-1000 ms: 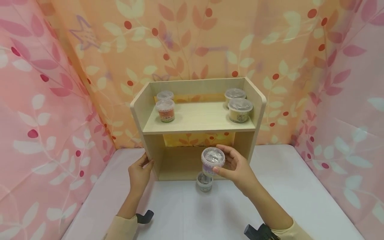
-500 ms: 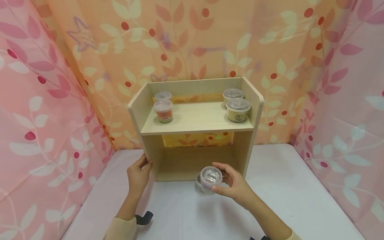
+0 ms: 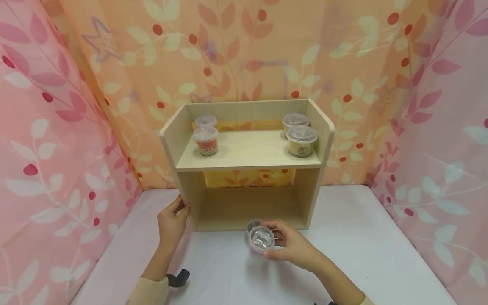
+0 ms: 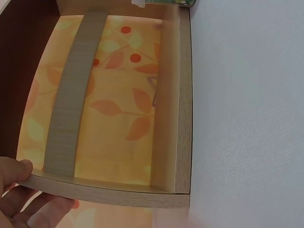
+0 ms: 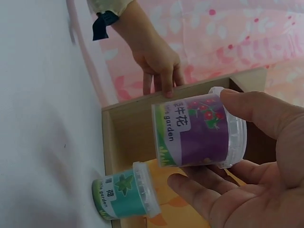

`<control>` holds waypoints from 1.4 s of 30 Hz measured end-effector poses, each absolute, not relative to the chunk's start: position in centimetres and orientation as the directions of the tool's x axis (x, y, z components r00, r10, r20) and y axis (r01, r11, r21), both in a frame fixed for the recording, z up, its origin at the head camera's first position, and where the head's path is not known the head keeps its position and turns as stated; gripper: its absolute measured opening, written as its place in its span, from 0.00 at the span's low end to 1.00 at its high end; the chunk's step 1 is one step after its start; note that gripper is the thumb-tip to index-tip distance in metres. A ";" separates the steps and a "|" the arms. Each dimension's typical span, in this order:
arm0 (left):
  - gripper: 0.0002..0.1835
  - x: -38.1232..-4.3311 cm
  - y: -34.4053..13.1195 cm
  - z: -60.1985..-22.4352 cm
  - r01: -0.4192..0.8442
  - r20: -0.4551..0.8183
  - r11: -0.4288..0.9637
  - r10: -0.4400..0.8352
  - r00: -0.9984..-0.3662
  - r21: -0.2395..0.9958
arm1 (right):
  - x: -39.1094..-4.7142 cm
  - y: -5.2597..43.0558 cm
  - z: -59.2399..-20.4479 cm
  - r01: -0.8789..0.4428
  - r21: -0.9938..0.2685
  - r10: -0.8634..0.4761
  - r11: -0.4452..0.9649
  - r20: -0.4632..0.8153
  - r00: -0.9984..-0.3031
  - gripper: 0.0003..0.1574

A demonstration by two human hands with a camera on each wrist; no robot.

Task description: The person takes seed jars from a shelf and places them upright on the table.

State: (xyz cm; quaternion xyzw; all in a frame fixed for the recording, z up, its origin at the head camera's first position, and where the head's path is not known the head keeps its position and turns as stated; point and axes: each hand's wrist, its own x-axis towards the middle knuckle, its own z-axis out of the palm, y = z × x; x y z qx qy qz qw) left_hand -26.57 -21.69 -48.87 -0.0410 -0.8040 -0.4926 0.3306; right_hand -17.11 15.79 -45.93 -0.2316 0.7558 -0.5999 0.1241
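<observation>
My right hand (image 3: 291,245) grips a small purple-labelled plastic tub (image 5: 202,130) with a clear lid, thumb on one side and fingers on the other. In the right wrist view it is above the table and apart from a teal-labelled tub (image 5: 124,192), which stands at the shelf's front edge. From the head view the purple tub partly covers the teal one. My left hand (image 3: 171,224) pinches the left side panel of the wooden shelf (image 3: 249,165), thumb inside and fingers outside, as the left wrist view (image 4: 28,202) shows.
On the upper shelf board, a red-labelled tub (image 3: 207,144) stands at the left with another clear-lidded tub (image 3: 206,122) behind it. Two wider yellowish tubs (image 3: 301,146) stand at the right. A white cloth (image 3: 343,237) covers the table, and patterned curtains (image 3: 244,51) surround it.
My right hand has lowered the purple tub and brought it slightly left and nearer, in front of the teal tub. The left hand keeps its hold on the shelf panel.
</observation>
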 end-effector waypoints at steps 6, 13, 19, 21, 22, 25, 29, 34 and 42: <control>0.24 -26.6 -21.7 -48.4 0.401 0.575 0.505 -0.250 -0.779 0.764 | -17.5 15.5 -46.3 -0.180 -0.963 -0.495 0.201 0.058 -0.867 0.46; 0.24 -26.3 -21.7 -48.5 0.403 0.575 0.500 -0.254 -0.778 0.766 | -17.5 15.2 -47.5 -0.083 -0.974 -0.492 0.209 -0.032 -0.870 0.50; 0.25 -26.2 -21.6 -48.6 0.398 0.560 0.481 -0.258 -0.787 0.781 | -17.5 14.9 -48.6 -0.071 -0.977 -0.513 0.201 -0.044 -0.857 0.50; 0.26 -26.1 -21.6 -48.5 0.399 0.560 0.479 -0.257 -0.788 0.782 | -17.6 14.8 -48.9 -0.076 -0.976 -0.518 0.204 -0.041 -0.855 0.50; 0.26 -26.2 -21.6 -48.5 0.401 0.561 0.478 -0.257 -0.787 0.781 | -17.7 14.7 -49.1 -0.079 -0.975 -0.520 0.207 -0.042 -0.853 0.49; 0.26 -26.3 -21.6 -48.5 0.402 0.562 0.476 -0.258 -0.786 0.782 | -17.8 14.5 -49.5 -0.094 -0.970 -0.527 0.224 -0.039 -0.849 0.48; 0.25 -26.3 -21.6 -48.5 0.396 0.558 0.478 -0.262 -0.788 0.784 | -17.9 14.3 -49.8 -0.107 -0.964 -0.533 0.245 -0.042 -0.845 0.48; 0.25 -26.2 -21.5 -48.4 0.385 0.551 0.482 -0.267 -0.791 0.787 | -17.8 14.3 -50.0 -0.105 -0.962 -0.541 0.253 -0.051 -0.840 0.50; 0.25 -26.3 -21.6 -48.5 0.402 0.565 0.484 -0.257 -0.784 0.778 | -17.7 14.4 -50.1 -0.147 -0.937 -0.544 0.317 -0.052 -0.838 0.49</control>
